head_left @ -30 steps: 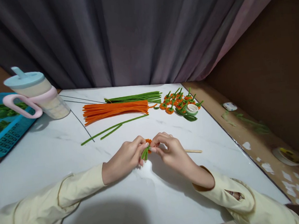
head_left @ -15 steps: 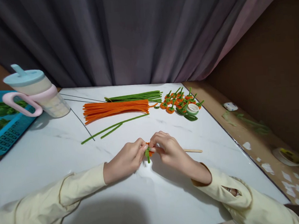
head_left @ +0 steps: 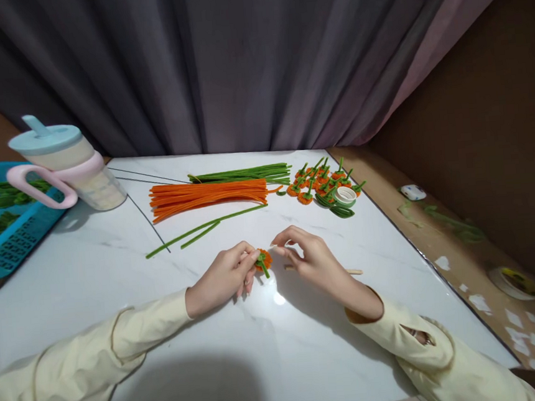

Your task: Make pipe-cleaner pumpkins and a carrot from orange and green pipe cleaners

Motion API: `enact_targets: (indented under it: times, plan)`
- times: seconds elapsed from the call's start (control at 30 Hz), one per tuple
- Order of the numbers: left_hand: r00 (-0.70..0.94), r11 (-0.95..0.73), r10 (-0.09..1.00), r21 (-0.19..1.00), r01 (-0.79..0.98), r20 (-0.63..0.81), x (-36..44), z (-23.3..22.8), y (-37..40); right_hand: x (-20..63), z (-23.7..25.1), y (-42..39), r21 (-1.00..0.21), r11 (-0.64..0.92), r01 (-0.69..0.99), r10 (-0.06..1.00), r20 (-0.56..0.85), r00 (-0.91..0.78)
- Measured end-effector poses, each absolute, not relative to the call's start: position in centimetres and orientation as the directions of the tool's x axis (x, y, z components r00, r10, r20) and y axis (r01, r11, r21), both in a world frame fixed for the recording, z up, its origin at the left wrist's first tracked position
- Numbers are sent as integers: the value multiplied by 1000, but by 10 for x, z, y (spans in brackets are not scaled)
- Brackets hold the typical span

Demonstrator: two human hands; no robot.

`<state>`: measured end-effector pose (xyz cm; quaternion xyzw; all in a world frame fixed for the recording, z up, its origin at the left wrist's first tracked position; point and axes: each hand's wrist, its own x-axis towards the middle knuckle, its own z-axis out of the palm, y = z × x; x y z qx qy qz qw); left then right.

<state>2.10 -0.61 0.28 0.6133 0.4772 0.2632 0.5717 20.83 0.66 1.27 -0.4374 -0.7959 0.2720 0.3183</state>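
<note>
My left hand [head_left: 224, 274] pinches a small round orange pipe-cleaner flower [head_left: 266, 258] between thumb and fingertips. Its green stem points down toward me. Just to the right, apart from the flower, is my right hand [head_left: 312, 259], thumb and forefinger tips drawn together in a pinch; whether anything tiny is between them is hard to make out. A thin wooden stick [head_left: 354, 272] lies on the table under the right hand, partly hidden by it. Beyond the hands lie a bundle of orange pipe cleaners [head_left: 208, 196] and two loose green pipe cleaners [head_left: 204, 228].
Green pipe cleaners [head_left: 241, 173] lie behind the orange bundle. Several finished orange pieces [head_left: 305, 196] cluster at the back right, beside a white tape roll [head_left: 346, 195]. At left stand a tumbler [head_left: 58, 159] and a blue basket [head_left: 19, 247]. Paper scraps [head_left: 480, 302] litter the right side.
My right hand has let go of the flower and drawn slightly right. The flower stays in my left hand, its orange face now more exposed.
</note>
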Motion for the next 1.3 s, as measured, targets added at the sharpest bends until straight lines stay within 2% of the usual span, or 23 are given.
enact_targets:
  times: [0.1, 0.17, 0.27, 0.33, 0.43, 0.5, 0.57, 0.6, 0.67, 0.73, 0.8, 0.87, 0.93, 1.0, 1.13, 1.3]
  plan:
    - [368, 150, 900, 958, 244, -234, 21, -1, -5, 216, 15, 6, -571, 537, 621, 842, 321, -434]
    - [354, 174, 904, 963, 206, -239, 20, -5, -4, 225, 19, 5, -447, 584, 678, 811, 303, -500]
    - [339, 208, 911, 971, 115, -235, 18, -10, -3, 243, 24, -1, -299, 643, 705, 763, 177, -621]
    - [321, 213, 921, 975, 54, -219, 17, -12, -3, 253, 23, -7, -215, 642, 736, 764, 96, -638]
    - [293, 196, 937, 981, 3, -189, 17, -13, -3, 259, 17, -16, -110, 584, 805, 811, 24, -585]
    - [271, 191, 945, 981, -11, -181, 18, -13, -2, 259, 12, -20, -82, 532, 843, 845, -20, -535]
    - [227, 191, 957, 981, -28, -180, 17, -12, 0, 256, 13, -20, -120, 480, 869, 868, -80, -491]
    - [198, 187, 964, 982, -39, -176, 17, -11, 2, 254, 15, -19, -181, 458, 870, 871, -107, -480]
    - [137, 163, 979, 985, -59, -154, 14, -8, 6, 247, 23, -17, -387, 414, 824, 858, -137, -495]
    - [77, 113, 991, 991, -71, -108, 11, -5, 11, 235, 33, -13, -639, 329, 695, 840, -137, -525]
    - [18, 51, 999, 997, -53, -50, 8, 0, 14, 218, 41, -10, -846, 145, 514, 846, -164, -508]
    - [-39, -6, 999, 1000, -14, 5, 7, 3, 16, 198, 46, -8, -953, -143, 269, 851, -257, -457]
    - [-77, -44, 996, 999, 32, 47, 5, 4, 16, 180, 47, -5, -937, -345, 51, 827, -329, -455]
    - [-92, -83, 992, 993, 82, 90, 5, 3, 15, 167, 46, -2, -894, -438, -95, 815, -350, -462]
    - [-90, -200, 971, 959, 203, 221, 2, -2, 13, 156, 43, 1, -839, -476, -263, 833, -336, -439]
    - [-79, -313, 932, 894, 321, 355, -1, -7, 12, 154, 41, -1, -806, -479, -348, 848, -324, -419]
